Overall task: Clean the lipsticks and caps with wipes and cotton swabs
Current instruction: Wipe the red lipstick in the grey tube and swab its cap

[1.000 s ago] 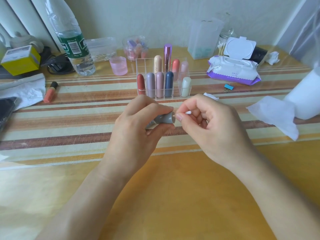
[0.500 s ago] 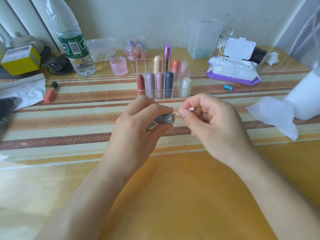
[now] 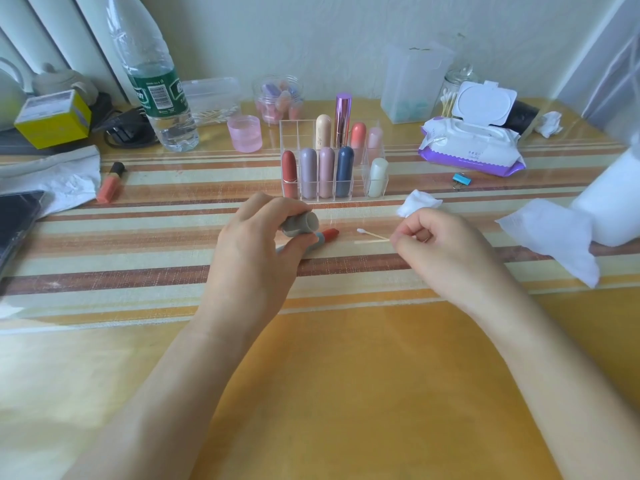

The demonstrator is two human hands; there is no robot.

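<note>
Left hand [image 3: 256, 251] grips grey cap [image 3: 299, 223] and lipstick [image 3: 327, 234], bullet past thumb; right hand [image 3: 440, 244] pinches cotton swab [image 3: 374, 234], tip beyond fingertips.

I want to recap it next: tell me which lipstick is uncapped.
The lipstick at the left hand, its red tip bare beside the grey cap; those in the clear organizer all stand capped.

Home dressing table: lipstick organizer [image 3: 332, 168], wipes pack [image 3: 471, 148], water bottle [image 3: 156, 84].
</note>
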